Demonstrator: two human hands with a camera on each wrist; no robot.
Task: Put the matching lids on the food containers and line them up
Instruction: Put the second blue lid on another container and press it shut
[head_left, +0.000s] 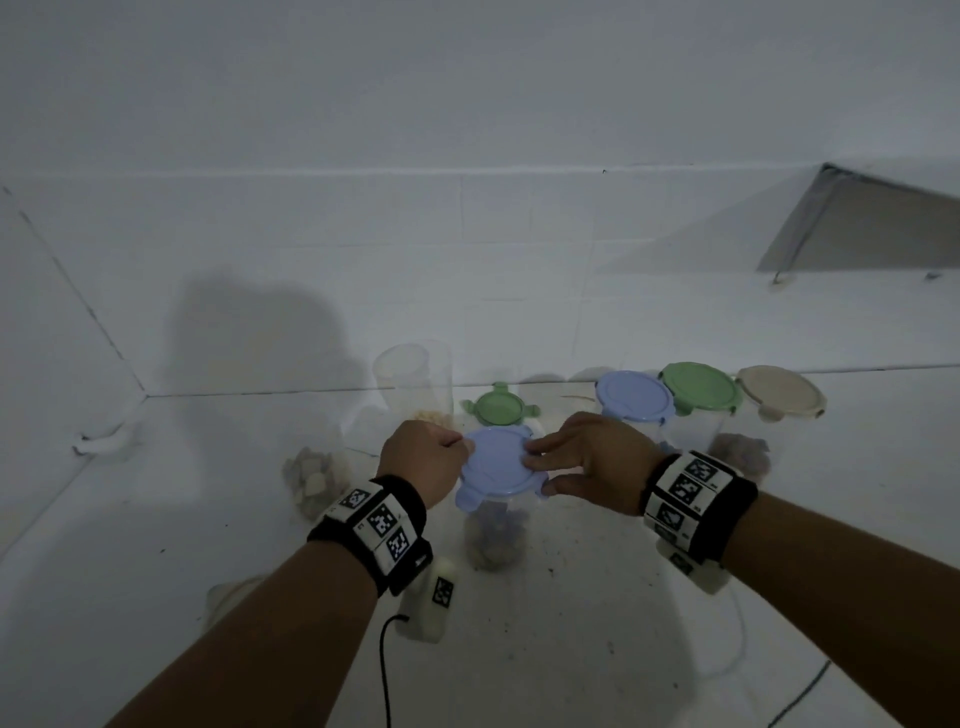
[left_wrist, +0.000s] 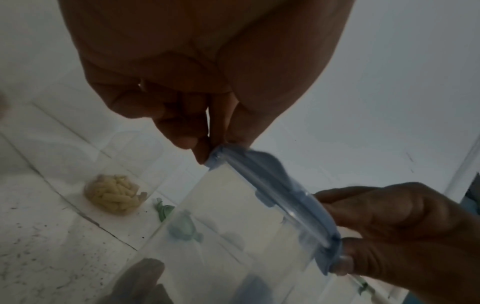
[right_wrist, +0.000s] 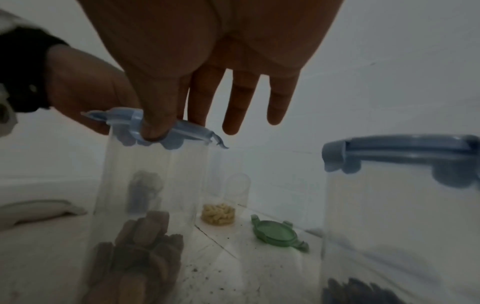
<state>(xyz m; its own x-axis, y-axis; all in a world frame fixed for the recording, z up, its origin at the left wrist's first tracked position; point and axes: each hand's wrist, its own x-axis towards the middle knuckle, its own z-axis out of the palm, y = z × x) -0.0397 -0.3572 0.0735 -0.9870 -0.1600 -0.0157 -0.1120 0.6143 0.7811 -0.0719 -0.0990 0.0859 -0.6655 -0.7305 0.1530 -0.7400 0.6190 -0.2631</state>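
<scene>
Both hands are working on one clear jar (head_left: 493, 535) standing on the white tiled floor (head_left: 571, 649), well forward of the back wall. A blue lid (head_left: 498, 462) is sitting on the jar's mouth; from the right wrist view it looks slightly tilted, its side tabs sticking out.

The left hand (head_left: 423, 457) is pinching the lid's left rim: fingers curled, thumb and fingertip closing on the edge, seen clearly in the left wrist view (left_wrist: 218, 156). The right hand (head_left: 592, 457) is at the lid's right rim, thumb (right_wrist: 153, 121) pressing against the edge of the lid (right_wrist: 155, 129) with the index finger on top, the other fingers straight and spread above it.

The jar is holding dark, brownish lumps at the bottom (right_wrist: 140, 246).

Along the back edge of the floor, right of the hands, three lidded jars are standing in a row, close together: blue lid (head_left: 634, 397), green lid (head_left: 701, 387), beige lid (head_left: 779, 392). A small green lid (head_left: 498, 408) is lying loose on the floor just behind the held jar. Left of it an open clear jar (head_left: 413, 379) is holding pale yellow pieces (left_wrist: 114, 193). Another open jar with pale chunks (head_left: 314, 478) is standing left of the left hand
</scene>
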